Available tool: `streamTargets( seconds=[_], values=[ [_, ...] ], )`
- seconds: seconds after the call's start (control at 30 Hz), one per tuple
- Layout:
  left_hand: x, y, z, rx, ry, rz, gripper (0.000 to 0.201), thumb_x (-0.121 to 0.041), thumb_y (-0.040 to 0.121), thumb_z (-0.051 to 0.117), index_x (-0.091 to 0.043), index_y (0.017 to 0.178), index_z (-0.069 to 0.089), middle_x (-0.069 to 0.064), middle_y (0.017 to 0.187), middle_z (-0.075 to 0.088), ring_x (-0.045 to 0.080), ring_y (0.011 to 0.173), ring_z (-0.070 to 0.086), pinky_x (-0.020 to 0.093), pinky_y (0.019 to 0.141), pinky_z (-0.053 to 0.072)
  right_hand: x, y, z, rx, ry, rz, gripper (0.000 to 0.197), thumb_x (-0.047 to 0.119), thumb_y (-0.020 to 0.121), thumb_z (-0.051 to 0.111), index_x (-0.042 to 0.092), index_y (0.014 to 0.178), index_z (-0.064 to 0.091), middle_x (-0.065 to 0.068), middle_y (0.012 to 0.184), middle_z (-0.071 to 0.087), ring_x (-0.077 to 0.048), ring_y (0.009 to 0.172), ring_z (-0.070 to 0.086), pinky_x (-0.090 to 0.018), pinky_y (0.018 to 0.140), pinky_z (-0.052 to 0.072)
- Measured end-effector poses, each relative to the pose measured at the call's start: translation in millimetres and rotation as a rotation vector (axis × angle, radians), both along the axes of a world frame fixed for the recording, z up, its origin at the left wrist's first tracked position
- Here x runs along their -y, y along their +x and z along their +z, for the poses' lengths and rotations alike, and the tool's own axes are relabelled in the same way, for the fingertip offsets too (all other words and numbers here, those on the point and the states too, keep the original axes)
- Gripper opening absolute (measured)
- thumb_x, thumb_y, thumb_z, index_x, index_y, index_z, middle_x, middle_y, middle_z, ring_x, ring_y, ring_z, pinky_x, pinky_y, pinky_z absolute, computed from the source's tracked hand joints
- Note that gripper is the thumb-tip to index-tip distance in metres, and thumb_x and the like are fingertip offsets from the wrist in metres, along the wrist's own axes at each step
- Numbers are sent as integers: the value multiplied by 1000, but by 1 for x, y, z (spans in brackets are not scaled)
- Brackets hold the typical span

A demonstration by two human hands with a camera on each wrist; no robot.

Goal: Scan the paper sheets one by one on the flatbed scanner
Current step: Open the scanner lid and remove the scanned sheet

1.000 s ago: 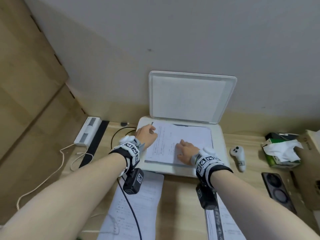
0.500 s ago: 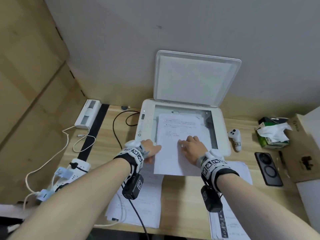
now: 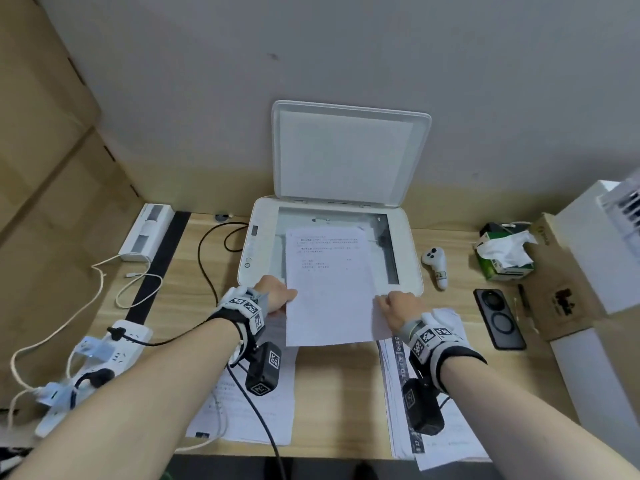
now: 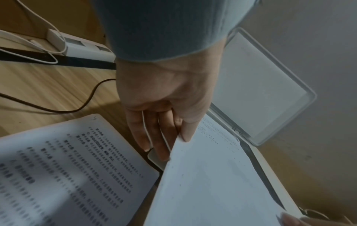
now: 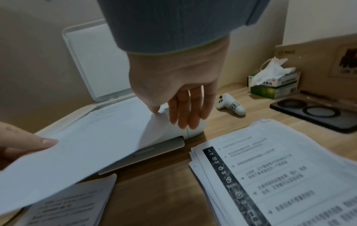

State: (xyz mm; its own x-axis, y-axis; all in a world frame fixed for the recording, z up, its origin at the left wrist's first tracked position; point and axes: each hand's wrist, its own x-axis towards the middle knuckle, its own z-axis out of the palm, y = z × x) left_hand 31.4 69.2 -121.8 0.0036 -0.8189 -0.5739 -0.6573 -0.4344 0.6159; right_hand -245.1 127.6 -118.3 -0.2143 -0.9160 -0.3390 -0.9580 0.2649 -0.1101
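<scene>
Both hands pinch one sheet point(image 3: 329, 289) by its side edges, left hand point(image 3: 275, 294) and right hand point(image 3: 398, 306) keeping it flat, half over the scanner point(image 3: 408, 244) glass, lid point(image 3: 346, 154) raised for access.

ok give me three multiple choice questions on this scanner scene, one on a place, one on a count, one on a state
1. Where is the white controller?
A. right of the scanner
B. left of the scanner
C. on the glass

2. How many hands hold the sheet?
A. none
B. one
C. two

3. The scanner lid is:
A. shut
B. raised
C. detached

Answers:
1 A, it lies on the desk beside the scanner's right edge.
2 C, the left hand and right hand pinch opposite edges.
3 B, it stands open against the wall.
</scene>
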Motion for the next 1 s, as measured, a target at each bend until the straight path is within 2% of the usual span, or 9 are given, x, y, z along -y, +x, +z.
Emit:
streamTargets(
  seconds=[0.07,0.17,0.27,0.37,0.6,0.73,0.87,0.93,1.0],
  values=[
    [-7,-7,1,-1,-3,-23,31,-14,86,63,-10,58,50,11,63,55,22,58,53,23,49,43,-5,-2,-5,77,-38,16,38,39,100,37,13,88,60,-12,93,68,-27,77,56,-32,65,40],
    [-24,-25,-3,-9,-7,-24,30,-10,84,63,-10,58,49,11,65,53,22,59,51,25,52,42,-19,-10,-7,153,-93,-20,32,34,97,42,14,77,57,-8,85,64,-28,75,56,-30,59,37],
    [-48,-58,-11,35,28,-71,34,-10,87,65,-11,57,48,10,64,50,21,55,47,25,53,40,-46,-40,-14,178,-50,-71,31,30,94,46,18,66,42,0,71,53,-26,69,50,-29,51,26],
    [-76,-96,-23,71,95,-200,39,-16,90,65,-11,55,48,12,66,51,21,55,46,26,54,39,-78,-85,-34,227,41,-88,32,30,90,50,19,62,40,0,67,50,-25,66,50,-28,51,27],
    [-136,-190,-55,190,232,-462,35,-10,93,50,-9,58,52,6,58,55,16,49,52,21,42,42,-156,-175,-68,254,186,-154,37,31,88,58,18,59,40,-2,61,47,-24,55,45,-30,52,30],
    [-156,-213,-72,214,280,-510,27,-13,90,51,-8,64,55,9,66,60,23,58,58,24,49,46,-182,-201,-83,285,215,-216,36,40,86,58,19,61,43,-1,63,53,-22,55,50,-30,51,33],
    [-161,-222,-84,252,253,-493,35,-22,90,55,-17,58,42,3,59,47,19,56,46,27,54,34,-197,-216,-102,327,231,-274,34,52,82,52,22,67,49,0,71,61,-23,60,59,-36,63,51],
    [-158,-225,-87,291,213,-494,38,-23,90,55,-18,57,38,0,55,42,17,51,38,24,50,26,-201,-216,-109,329,224,-277,33,51,84,51,22,70,50,0,72,61,-23,62,59,-36,62,49],
    [-154,-227,-90,310,212,-497,34,-23,90,56,-16,59,42,0,57,49,15,51,42,23,49,28,-203,-215,-112,324,206,-279,31,50,86,52,22,72,49,-1,73,60,-23,63,59,-34,58,43]
  ],
)
